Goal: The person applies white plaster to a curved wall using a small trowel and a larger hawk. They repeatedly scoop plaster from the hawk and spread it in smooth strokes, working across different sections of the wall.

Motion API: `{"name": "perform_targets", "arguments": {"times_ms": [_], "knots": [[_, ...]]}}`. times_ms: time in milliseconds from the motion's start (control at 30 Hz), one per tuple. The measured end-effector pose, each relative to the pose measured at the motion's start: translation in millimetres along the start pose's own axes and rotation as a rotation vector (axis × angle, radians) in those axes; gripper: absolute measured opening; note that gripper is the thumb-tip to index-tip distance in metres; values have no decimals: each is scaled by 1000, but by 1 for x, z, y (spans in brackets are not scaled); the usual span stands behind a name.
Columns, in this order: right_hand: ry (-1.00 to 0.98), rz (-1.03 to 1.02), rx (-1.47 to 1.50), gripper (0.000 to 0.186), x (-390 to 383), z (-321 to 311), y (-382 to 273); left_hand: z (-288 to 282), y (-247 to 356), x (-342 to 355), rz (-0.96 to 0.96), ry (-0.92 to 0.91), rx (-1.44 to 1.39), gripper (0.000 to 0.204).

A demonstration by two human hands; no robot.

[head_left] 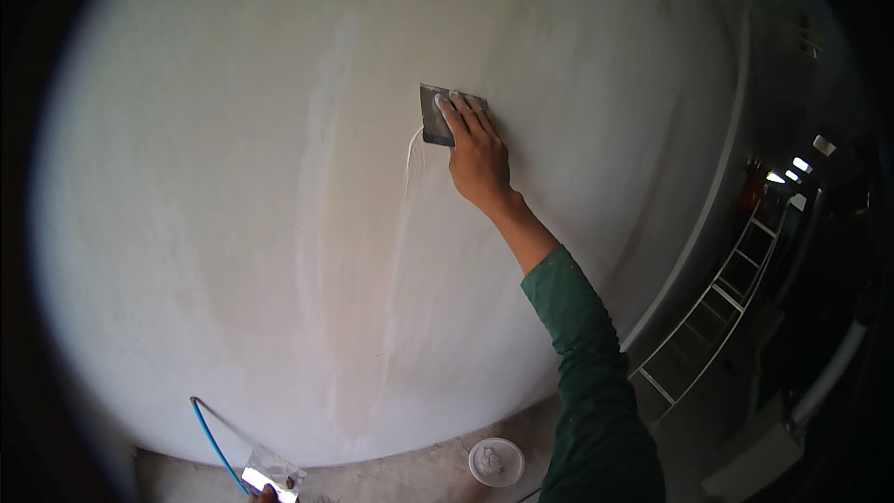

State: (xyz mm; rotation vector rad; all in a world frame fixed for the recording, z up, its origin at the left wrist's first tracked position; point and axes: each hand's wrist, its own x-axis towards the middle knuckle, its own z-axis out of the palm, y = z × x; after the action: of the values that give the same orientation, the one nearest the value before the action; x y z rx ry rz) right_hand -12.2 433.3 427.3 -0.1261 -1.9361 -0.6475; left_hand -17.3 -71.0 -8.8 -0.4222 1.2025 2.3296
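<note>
My right hand (478, 154), at the end of a green sleeve, is closed on a dark, flat rectangular putty knife (434, 121). Its fingers lie across the blade, pressing it against a pale wall (233, 177). From the blade's lower left corner a thin raised ridge of white putty (410, 163) runs down the wall. At the lower edge, only a little of my left hand (265, 496) shows, its fingers closed on a shiny flat metal plate (277, 473) with some residue on it.
A white tub (496, 463) holding white paste stands on the floor below the wall. Near the left hand, a blue pipe or cable (212, 442) sticks up beside the wall. A metal ladder (717, 303) leans at the right, past the wall's vertical edge.
</note>
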Motion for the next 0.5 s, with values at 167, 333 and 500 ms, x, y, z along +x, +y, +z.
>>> {"name": "perform_targets", "arguments": {"times_ms": [167,333,500], "knots": [[41,-10,25,58,-52,26,-26,-20,-6,14,-10,-130,70,30],[70,69,45,59,-88,30,-66,-35,13,1,-42,-122,59,21],[67,93,64,63,-135,59,-85,-31,19,-16,21,-20,82,20]]}}
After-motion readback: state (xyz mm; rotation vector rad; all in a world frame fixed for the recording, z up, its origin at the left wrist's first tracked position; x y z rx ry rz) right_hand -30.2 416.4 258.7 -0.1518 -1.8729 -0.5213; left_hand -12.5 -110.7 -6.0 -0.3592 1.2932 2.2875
